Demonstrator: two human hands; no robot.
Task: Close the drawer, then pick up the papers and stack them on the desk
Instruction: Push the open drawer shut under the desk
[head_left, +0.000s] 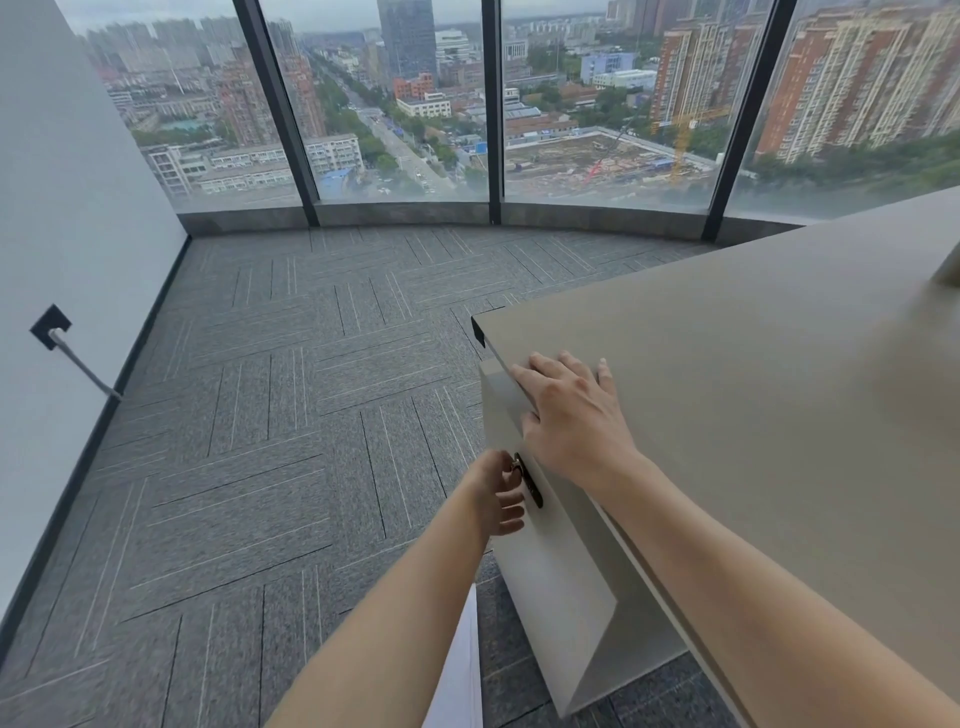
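A beige desk (753, 395) fills the right side of the head view. Its drawer front (540, 561) faces left under the desktop edge and stands out slightly from it. A dark handle (534, 487) is fixed on that front. My left hand (498, 493) curls its fingers around the handle's upper end. My right hand (569, 410) lies flat with fingers spread on the desk's near-left edge, the thumb hanging over the side. A white sheet (462, 670), possibly paper, shows below my left forearm, partly hidden by it.
Grey carpet tiles (270, 441) cover the floor to the left. A white wall (57, 234) with a black socket (50, 326) and cable runs along the left. Floor-to-ceiling windows (405, 104) stand ahead. A pale object (948, 267) sits at the desk's far right.
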